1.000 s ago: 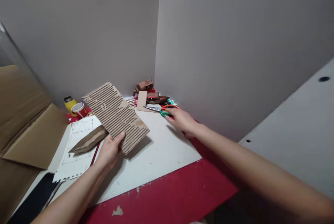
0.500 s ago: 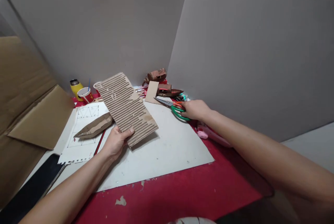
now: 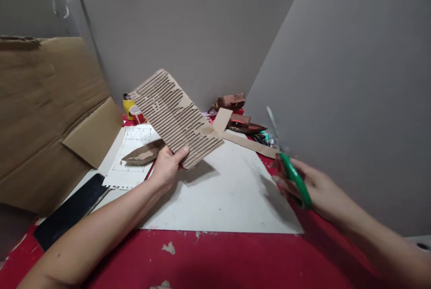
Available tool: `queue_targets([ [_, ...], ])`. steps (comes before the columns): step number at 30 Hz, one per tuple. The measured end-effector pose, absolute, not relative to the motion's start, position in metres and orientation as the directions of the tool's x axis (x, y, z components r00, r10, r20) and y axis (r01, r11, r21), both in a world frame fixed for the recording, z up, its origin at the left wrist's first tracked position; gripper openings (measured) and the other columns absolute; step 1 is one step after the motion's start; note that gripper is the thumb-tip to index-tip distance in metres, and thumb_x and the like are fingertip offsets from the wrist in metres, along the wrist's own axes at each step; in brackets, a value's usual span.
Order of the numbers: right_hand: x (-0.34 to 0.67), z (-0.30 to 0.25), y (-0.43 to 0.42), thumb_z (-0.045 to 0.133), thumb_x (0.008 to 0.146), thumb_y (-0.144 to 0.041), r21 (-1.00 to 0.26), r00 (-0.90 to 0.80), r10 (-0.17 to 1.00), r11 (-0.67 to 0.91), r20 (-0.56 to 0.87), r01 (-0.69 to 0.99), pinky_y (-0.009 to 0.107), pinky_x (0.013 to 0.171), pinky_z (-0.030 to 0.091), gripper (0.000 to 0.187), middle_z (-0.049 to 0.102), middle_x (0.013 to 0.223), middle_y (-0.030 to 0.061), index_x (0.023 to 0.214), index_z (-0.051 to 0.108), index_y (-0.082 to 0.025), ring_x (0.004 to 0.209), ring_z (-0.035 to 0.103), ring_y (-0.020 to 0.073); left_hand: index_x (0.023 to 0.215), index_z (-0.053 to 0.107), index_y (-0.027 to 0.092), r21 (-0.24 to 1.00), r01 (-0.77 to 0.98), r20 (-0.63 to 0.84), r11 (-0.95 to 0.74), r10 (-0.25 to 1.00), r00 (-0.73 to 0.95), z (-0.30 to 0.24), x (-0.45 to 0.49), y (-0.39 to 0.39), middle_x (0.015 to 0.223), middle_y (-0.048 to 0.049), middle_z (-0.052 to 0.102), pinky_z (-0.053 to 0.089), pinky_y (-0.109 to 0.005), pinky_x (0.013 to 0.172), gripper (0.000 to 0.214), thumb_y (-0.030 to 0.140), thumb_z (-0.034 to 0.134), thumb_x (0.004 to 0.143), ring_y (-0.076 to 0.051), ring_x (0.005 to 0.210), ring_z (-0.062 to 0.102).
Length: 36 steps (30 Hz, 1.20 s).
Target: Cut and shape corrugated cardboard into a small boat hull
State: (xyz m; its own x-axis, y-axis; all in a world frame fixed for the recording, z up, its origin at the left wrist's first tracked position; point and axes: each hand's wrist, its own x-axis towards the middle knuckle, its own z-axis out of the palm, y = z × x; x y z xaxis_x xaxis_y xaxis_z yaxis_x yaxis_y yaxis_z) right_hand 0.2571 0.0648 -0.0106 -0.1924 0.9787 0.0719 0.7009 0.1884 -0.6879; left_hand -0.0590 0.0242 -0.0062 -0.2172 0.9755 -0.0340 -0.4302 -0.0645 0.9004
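your left hand (image 3: pixel 167 165) pinches the lower edge of the corrugated cardboard (image 3: pixel 178 120), thumb on the ridged face, most of the piece reaching up past the grip, above the white board (image 3: pixel 218 199). your right hand (image 3: pixel 314 185), blurred beyond the white board's right edge, is wrapped round the scissors (image 3: pixel 294 175) by their green handle, blades pointing up; you can't tell how far these are spread.

cardboard panel (image 3: pixel 173 118): tan, dark-brown stripes | scissors (image 3: pixel 292 173): green-handled | board (image 3: pixel 218 203): white | table (image 3: pixel 235 260): red | bottle (image 3: pixel 127 105): yellow, dark cap
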Motion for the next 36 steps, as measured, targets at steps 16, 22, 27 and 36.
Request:
queue_targets([
  [16, 0.201, -0.011, 0.038, 0.045, 0.089, -0.063, -0.703, -0.672, 0.737, 0.518, 0.076, 0.487, 0.028, 0.063, 0.040, 0.041, 0.047, 0.076, -0.0016, 0.094, 0.041, -0.023, 0.068, 0.044, 0.0170, 0.083, 0.068, 0.015, 0.880, -0.407, 0.177, -0.245, 0.964, -0.197, 0.056, -0.048, 0.048, 0.080, -0.0020, 0.070, 0.045, -0.022, 0.057, 0.033, 0.033, 0.085, 0.061, -0.014, 0.070, 0.062],
  [22, 0.195, -0.017, 0.050, 0.033, 0.095, -0.060, -0.692, -0.644, 0.743, 0.562, 0.182, 0.452, 0.032, 0.072, 0.042, 0.041, 0.054, 0.085, 0.0035, 0.100, 0.045, -0.020, 0.077, 0.051, 0.0195, 0.087, 0.069, 0.015, 0.896, -0.389, 0.187, -0.213, 0.977, -0.103, 0.046, -0.032, 0.061, 0.083, -0.0032, 0.072, 0.049, -0.026, 0.067, 0.034, 0.034, 0.085, 0.063, -0.014, 0.073, 0.063],
  [27, 0.199, -0.030, 0.054, 0.038, 0.096, -0.054, -0.655, -0.641, 0.744, 0.582, 0.189, 0.482, 0.030, 0.070, 0.044, 0.034, 0.055, 0.083, 0.0027, 0.100, 0.046, -0.022, 0.074, 0.052, 0.0183, 0.091, 0.069, 0.015, 0.912, -0.364, 0.165, -0.188, 0.982, -0.094, 0.032, -0.029, 0.066, 0.089, -0.0036, 0.073, 0.049, -0.027, 0.071, 0.035, 0.036, 0.082, 0.066, -0.014, 0.074, 0.063],
  [36, 0.205, -0.034, 0.052, 0.038, 0.097, -0.053, -0.699, -0.656, 0.739, 0.551, 0.155, 0.456, 0.029, 0.069, 0.045, 0.035, 0.054, 0.085, 0.0031, 0.107, 0.046, -0.021, 0.076, 0.050, 0.0179, 0.089, 0.068, 0.014, 0.909, -0.403, 0.094, -0.103, 0.995, -0.042, 0.026, -0.030, 0.065, 0.087, -0.0048, 0.073, 0.050, -0.029, 0.074, 0.035, 0.035, 0.083, 0.065, -0.016, 0.077, 0.064],
])
